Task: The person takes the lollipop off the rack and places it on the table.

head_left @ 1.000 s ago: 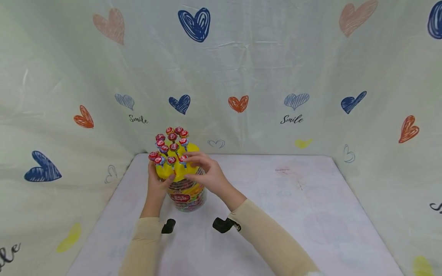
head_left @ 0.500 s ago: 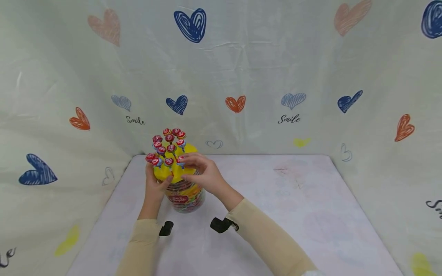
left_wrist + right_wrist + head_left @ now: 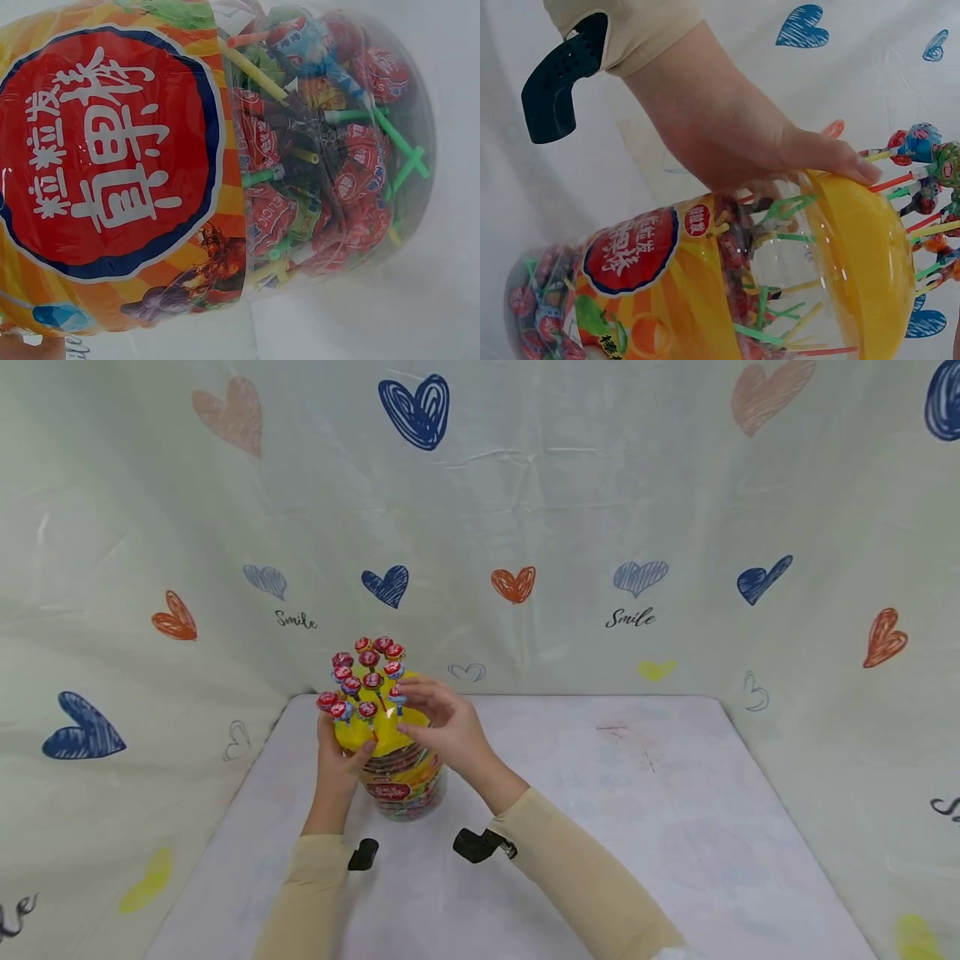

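Note:
A clear jar of wrapped lollipops (image 3: 405, 789) with an orange label stands toward the table's left. Several lollipops stick up from its yellow domed lid (image 3: 877, 262). My left hand (image 3: 335, 760) grips the lid's left side, thumb in front; its other fingers are mostly hidden behind. The right wrist view shows that left hand (image 3: 742, 135) with its thumb on the lid's edge. On the lid's right side, my right hand (image 3: 457, 731) pinches a red-and-blue lollipop (image 3: 396, 695). In the left wrist view the jar's label (image 3: 112, 150) and loose lollipops (image 3: 322, 150) fill most of the picture.
The white table (image 3: 600, 827) stretches away to the right of the jar. A pale curtain (image 3: 480, 502) printed with hearts hangs behind and at both sides. Black cameras (image 3: 363, 854) sit at both wrists.
My right hand has risen slightly, and the lollipop at its fingertips now stands higher against its neighbours. The left hand keeps its hold on the lid. The head view has shifted a little.

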Demonstrator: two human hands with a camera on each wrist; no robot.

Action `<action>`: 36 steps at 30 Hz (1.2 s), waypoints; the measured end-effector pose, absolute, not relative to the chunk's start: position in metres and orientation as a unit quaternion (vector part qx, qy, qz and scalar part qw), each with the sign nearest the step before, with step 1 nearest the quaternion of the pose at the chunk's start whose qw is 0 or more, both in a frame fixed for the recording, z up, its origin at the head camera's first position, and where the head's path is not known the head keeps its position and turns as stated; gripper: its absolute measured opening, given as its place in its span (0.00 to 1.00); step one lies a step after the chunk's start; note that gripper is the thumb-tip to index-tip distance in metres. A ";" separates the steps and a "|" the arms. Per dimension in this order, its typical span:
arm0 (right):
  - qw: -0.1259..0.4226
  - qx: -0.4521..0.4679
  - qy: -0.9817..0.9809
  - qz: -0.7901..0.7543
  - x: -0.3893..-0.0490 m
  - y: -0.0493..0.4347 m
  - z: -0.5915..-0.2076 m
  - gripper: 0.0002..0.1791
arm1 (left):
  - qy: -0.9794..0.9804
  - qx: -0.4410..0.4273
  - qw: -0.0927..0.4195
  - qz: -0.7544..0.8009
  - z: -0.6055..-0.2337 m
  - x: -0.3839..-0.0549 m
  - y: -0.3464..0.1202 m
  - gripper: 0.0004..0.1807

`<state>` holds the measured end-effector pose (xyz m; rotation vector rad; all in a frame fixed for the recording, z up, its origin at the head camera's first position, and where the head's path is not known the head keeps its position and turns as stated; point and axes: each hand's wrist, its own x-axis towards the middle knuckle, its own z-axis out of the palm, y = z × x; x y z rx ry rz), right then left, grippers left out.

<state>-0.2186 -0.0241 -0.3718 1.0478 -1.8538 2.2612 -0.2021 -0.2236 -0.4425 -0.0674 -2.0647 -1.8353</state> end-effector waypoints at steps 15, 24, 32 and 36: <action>0.032 0.285 -0.565 0.774 -0.226 0.011 -0.381 0.26 | -0.743 -0.011 0.189 -0.641 -0.436 -0.202 -0.223 0.44; 0.032 0.231 -0.591 0.772 -0.233 0.033 -0.414 0.25 | -0.744 -0.015 0.193 -0.639 -0.437 -0.204 -0.224 0.45; 0.029 0.188 -0.626 0.756 -0.238 0.048 -0.447 0.23 | -0.747 0.002 0.178 -0.641 -0.437 -0.199 -0.223 0.45; 0.022 0.173 -0.648 0.741 -0.241 0.056 -0.461 0.22 | -0.742 -0.003 0.181 -0.646 -0.438 -0.198 -0.220 0.45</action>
